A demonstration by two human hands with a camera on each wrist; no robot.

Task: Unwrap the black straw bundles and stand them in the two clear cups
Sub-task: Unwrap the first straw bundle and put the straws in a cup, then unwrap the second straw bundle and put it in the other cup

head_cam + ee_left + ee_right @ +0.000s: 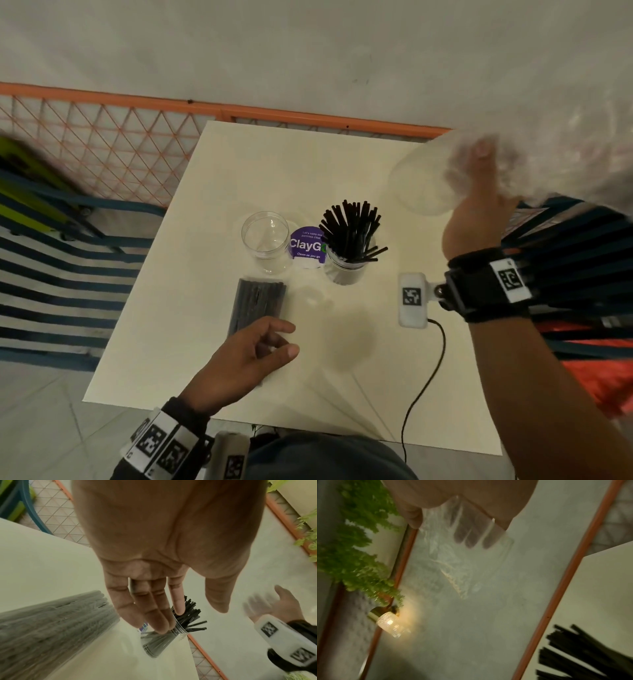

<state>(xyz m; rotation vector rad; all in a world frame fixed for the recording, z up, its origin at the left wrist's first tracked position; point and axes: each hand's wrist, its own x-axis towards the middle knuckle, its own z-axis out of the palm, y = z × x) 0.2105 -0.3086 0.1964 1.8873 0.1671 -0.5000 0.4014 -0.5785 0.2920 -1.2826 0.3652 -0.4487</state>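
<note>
On the white table (205, 359) stand two clear cups. The left cup (265, 240) is empty; the right cup (344, 270) (159, 641) holds loose black straws (352, 226) (573, 649). In front of the empty cup a wrapped black straw bundle (258, 301) (51, 628) lies flat. My left hand (291, 339) (192, 615) hovers over the bundle's near end with relaxed fingers, holding nothing. My right hand (479, 164) (441, 531) is raised off the table's far right corner. It holds a crumpled clear plastic wrapper (428, 181) (453, 568), blurred by motion.
A purple ClayGo sticker (306, 246) lies between the cups. An orange mesh fence (102, 137) runs behind the table, with blue-striped chairs (51, 274) at both sides. A black cable (428, 377) hangs over the near right. A lit lamp (388, 622) and plants (351, 561) are on the wall.
</note>
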